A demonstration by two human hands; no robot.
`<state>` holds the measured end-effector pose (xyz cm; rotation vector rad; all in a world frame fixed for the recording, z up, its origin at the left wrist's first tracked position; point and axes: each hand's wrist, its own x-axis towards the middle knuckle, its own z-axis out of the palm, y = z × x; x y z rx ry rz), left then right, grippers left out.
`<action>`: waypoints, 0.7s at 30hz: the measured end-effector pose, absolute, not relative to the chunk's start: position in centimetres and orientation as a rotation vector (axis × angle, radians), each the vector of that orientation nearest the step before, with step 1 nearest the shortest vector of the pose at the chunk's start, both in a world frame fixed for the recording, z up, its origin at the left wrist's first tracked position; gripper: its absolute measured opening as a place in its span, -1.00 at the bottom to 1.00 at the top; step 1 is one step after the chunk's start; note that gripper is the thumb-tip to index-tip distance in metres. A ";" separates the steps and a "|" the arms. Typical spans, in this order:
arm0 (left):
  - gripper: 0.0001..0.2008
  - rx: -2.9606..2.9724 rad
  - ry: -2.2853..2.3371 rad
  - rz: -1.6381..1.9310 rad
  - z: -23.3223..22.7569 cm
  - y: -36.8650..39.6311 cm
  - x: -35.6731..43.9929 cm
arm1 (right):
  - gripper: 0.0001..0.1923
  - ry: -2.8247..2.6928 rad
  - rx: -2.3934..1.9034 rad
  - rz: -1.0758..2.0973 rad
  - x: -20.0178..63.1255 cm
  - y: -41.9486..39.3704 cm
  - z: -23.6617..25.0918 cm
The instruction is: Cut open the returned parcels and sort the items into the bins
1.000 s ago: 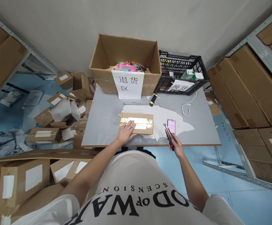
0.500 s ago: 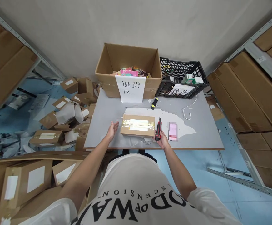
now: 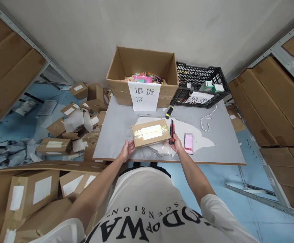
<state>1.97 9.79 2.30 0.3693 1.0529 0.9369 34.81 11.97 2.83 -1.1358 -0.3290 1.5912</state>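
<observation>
A taped cardboard box point(image 3: 150, 133) with a white label under clear yellowish tape is in front of me, slightly askew over the table. My left hand point(image 3: 128, 150) is at its near left corner, fingers stretched and apart; whether they bear on the cardboard is hard to see. At the other end, my right hand point(image 3: 176, 143) holds a red and black utility knife point(image 3: 171, 131) upright, with its fingers by the box's right end. A phone point(image 3: 188, 143) with a pink screen lies just right of that hand.
Behind stand a large open carton point(image 3: 116, 91) of colourful packets and a black plastic crate point(image 3: 225, 91) with small boxes. A black and yellow cutter point(image 3: 169, 112) and a white cable point(image 3: 204, 123) lie on the grey table point(image 3: 220, 148). Cartons are heaped on the left floor.
The box has turned, its right end swinging away from me, and looks slightly raised. My left hand has come in to its corner. The knife stays in my right hand.
</observation>
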 end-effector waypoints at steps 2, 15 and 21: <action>-0.37 0.367 1.019 0.980 2.1 8.7 2.7 | -0.86 -0.343 -1.142 1.565 35.0 14.2 3.0; -0.34 0.459 0.961 0.786 -0.1 2.1 7.4 | -0.78 -0.493 -1.342 1.633 33.4 24.6 3.7; -0.31 0.482 0.913 0.688 -0.2 2.3 7.8 | -0.80 -0.547 -1.318 1.652 31.3 26.6 3.5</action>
